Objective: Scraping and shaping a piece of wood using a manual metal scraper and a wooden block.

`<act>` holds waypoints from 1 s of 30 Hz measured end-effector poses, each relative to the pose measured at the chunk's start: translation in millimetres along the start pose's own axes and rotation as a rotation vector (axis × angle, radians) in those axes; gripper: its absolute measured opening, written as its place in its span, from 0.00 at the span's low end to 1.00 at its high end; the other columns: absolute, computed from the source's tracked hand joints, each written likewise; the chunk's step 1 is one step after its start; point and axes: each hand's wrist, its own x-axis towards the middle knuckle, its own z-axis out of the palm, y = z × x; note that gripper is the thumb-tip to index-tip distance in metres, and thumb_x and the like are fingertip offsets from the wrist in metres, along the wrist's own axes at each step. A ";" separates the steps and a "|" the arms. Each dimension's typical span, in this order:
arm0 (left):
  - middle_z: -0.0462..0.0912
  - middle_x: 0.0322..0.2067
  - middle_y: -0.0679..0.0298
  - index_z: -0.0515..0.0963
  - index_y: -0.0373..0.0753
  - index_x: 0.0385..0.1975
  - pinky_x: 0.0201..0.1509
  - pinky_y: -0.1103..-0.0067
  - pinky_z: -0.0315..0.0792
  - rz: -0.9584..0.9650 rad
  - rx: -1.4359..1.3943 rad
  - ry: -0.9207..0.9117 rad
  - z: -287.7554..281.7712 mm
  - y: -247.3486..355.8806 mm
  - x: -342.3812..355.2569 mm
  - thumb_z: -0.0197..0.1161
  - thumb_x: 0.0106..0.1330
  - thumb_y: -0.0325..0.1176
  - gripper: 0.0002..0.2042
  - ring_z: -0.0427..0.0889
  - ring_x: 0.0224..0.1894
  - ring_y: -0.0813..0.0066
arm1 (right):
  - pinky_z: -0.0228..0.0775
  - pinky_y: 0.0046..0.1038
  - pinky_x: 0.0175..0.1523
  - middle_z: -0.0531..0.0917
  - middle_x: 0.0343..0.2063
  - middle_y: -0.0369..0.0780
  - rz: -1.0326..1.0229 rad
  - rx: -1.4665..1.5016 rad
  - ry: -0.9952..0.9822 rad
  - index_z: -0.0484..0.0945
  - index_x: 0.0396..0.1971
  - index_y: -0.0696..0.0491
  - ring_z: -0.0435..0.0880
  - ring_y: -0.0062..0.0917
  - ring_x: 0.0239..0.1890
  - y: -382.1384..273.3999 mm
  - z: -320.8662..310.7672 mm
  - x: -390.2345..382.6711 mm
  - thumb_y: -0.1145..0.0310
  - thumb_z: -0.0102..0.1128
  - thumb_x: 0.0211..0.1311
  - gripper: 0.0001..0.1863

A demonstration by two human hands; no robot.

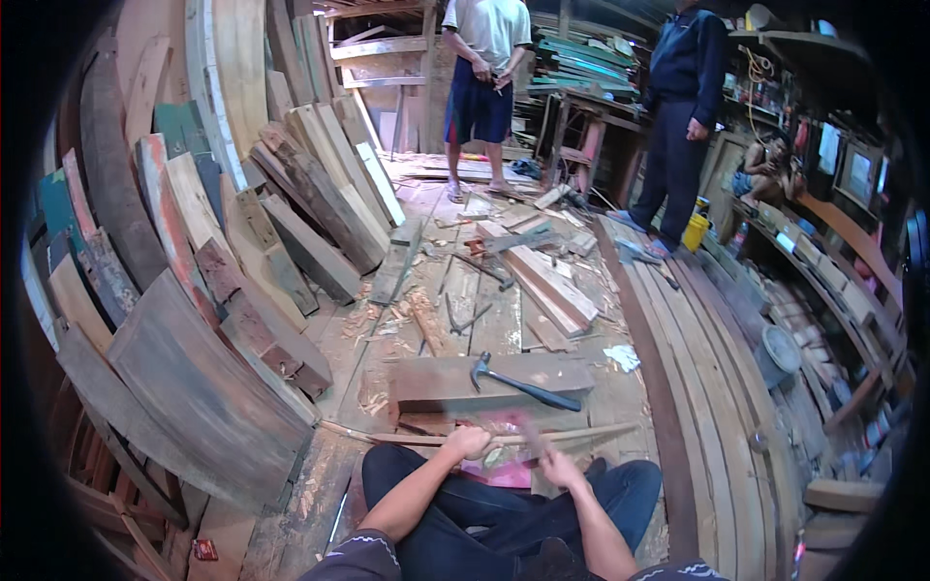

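Note:
I sit cross-legged on a plank floor. My left hand (pixel 470 443) is closed around a long, thin wooden strip (pixel 591 431) that lies crosswise in front of me. My right hand (pixel 560 468) is closed on the lower end of a short flat tool (pixel 530 433), smeared by motion, so its kind cannot be made out. The tool's upper part is close to the strip, right of my left hand. Under the strip, between my knees, shows something pink (pixel 504 474). Just beyond, a claw hammer (pixel 518 381) with a dark handle rests on a thick wooden beam (pixel 436 381).
Boards (pixel 208 378) lean in rows on the left. Long planks (pixel 678 387) are stacked on the right. Farther ahead, timber (pixel 547 286), pincers (pixel 465 320) and shavings (pixel 421 315) lie about. Two people (pixel 484 77) stand at the back; another person (pixel 765 169) sits far right.

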 end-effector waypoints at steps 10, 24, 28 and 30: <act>0.82 0.34 0.44 0.80 0.35 0.34 0.42 0.58 0.75 0.013 -0.049 0.084 7.6 3.5 1.0 0.45 0.67 0.58 0.29 0.82 0.38 0.46 | 0.69 0.44 0.54 0.78 0.41 0.61 0.075 0.072 0.139 0.52 0.68 0.47 0.77 0.54 0.47 35.6 17.1 -10.1 0.60 0.47 0.62 0.34; 0.83 0.32 0.48 0.78 0.44 0.47 0.39 0.61 0.77 -0.051 0.083 0.172 -0.2 -26.8 14.2 0.65 0.53 0.49 0.24 0.83 0.36 0.51 | 0.70 0.30 0.21 0.79 0.24 0.42 0.199 0.397 0.267 0.58 0.65 0.48 0.78 0.29 0.18 55.6 33.9 5.8 0.57 0.42 0.70 0.26; 0.82 0.32 0.46 0.81 0.36 0.35 0.42 0.60 0.76 -0.116 -0.066 0.060 -24.9 -14.1 6.7 0.61 0.56 0.53 0.23 0.82 0.37 0.49 | 0.58 0.23 0.12 0.71 0.18 0.34 0.317 0.767 0.168 0.63 0.56 0.49 0.64 0.17 0.08 0.9 0.1 -9.8 0.59 0.40 0.71 0.18; 0.82 0.32 0.45 0.80 0.35 0.35 0.42 0.59 0.76 -0.106 -0.075 0.079 -18.7 -15.8 6.1 0.61 0.57 0.54 0.23 0.82 0.38 0.48 | 0.58 0.23 0.11 0.72 0.18 0.34 0.374 0.866 0.139 0.64 0.55 0.49 0.64 0.17 0.08 -7.1 -6.7 -12.9 0.60 0.40 0.71 0.17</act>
